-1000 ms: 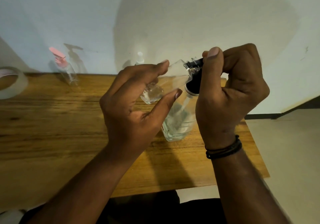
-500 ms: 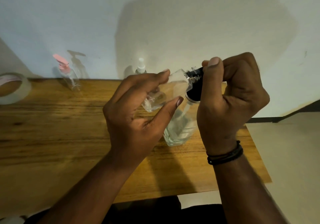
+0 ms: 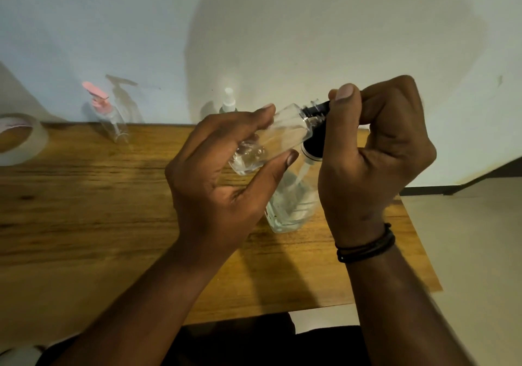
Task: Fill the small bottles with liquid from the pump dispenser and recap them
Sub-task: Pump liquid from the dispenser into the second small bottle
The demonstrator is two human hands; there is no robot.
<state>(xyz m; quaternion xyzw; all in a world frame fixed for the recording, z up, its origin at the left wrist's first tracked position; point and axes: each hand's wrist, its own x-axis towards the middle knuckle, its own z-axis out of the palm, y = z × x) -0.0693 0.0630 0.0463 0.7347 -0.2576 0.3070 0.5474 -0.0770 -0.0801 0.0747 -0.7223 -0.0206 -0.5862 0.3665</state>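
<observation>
Left hand [image 3: 220, 173] grips a tilted, near-empty clear small bottle [image 3: 271, 139] at the black pump dispenser [image 3: 313, 142], its head clenched in the right hand [image 3: 375, 151].

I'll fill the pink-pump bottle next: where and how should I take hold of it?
Probably grip the pink-pump bottle round its clear body, coming from the front: it stands upright against the wall, and the pink head overhangs and would press down.

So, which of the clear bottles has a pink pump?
The bottle at the far left, by the wall. The back spray bottle has a white top; the held bottle's neck meets a black pump.
</observation>
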